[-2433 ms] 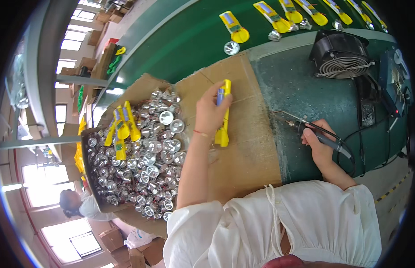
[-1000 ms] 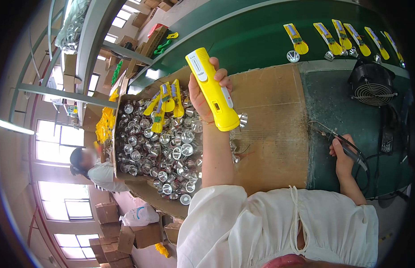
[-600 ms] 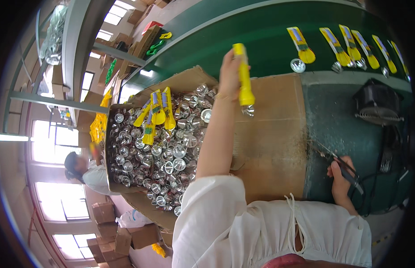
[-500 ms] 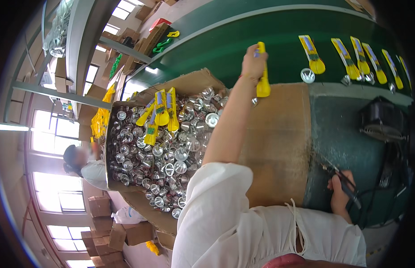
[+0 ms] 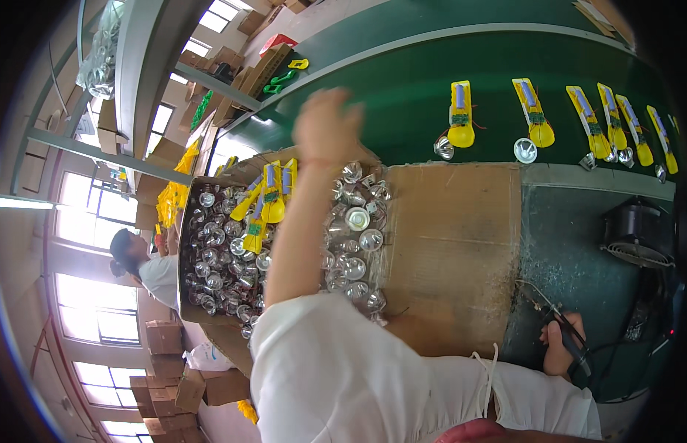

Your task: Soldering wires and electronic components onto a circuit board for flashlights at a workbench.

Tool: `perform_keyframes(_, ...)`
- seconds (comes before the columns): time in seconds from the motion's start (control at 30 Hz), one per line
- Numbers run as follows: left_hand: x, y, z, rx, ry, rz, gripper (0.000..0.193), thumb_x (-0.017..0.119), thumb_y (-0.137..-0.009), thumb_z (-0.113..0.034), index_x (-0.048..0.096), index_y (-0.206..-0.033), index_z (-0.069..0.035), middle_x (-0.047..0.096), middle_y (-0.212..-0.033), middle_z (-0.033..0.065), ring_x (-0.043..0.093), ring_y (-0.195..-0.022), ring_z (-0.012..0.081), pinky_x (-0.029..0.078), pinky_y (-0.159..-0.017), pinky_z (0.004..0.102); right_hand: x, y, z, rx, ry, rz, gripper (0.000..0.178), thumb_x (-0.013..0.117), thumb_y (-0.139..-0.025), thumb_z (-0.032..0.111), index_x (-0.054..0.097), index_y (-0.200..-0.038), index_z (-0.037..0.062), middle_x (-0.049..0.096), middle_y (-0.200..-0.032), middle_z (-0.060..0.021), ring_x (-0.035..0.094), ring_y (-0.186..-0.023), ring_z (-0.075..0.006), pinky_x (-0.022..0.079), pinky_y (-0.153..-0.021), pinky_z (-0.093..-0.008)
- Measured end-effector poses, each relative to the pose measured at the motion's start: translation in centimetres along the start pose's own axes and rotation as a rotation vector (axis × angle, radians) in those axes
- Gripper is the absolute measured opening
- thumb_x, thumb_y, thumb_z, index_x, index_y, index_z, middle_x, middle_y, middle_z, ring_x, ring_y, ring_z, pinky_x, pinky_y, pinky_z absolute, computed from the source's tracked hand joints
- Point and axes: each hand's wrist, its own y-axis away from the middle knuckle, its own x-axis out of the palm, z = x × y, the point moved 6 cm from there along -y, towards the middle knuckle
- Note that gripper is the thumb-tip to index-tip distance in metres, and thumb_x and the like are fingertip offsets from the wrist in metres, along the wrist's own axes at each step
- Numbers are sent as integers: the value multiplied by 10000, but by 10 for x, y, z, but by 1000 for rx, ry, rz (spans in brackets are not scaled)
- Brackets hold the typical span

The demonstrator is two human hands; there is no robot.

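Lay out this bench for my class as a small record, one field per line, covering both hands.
Left hand: blurred, seemingly empty, appearing over the green conveyor belt by the carton
Right hand: grips the soldering iron
Carton contents: silver reflector cups, yellow flashlight shells on top
Conveyor row: yellow flashlight bodies with green circuit boards and purple cells
Between carton and iron: cardboard sheet
Far right: black fan
Background: co-worker at left
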Motion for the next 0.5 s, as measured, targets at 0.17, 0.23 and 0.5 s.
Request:
perform_keyframes(0.17,-73,99,169,-448,-597,369,341,616,-754,-392,656,-818,-59,642,-795,156,626,-788,323,492,-668,421,7,1,11,-9,-45,-14,99,580,-811,70,496,-831,22,556,-628,-63,511,-510,-92,418,-479,-215)
perform_keyframes(0.23,-63,132,203,-543,-431,411,312,634,-729,-343,667,-728,-33,635,-683,154,639,-703,289,498,-643,389,9,0,14,-60,-42,22,102,582,-816,71,496,-826,17,561,-639,-64,511,-511,-89,416,-478,-213)
perform_keyframes(0.5,-94,137,129,-541,197,224,244,584,-777,-191,658,-714,33,610,-542,107,628,-499,152,493,-490,267,16,1,18,-138,-48,34,111,602,-817,96,530,-842,15,564,-650,-55,508,-523,-83,405,-486,-199)
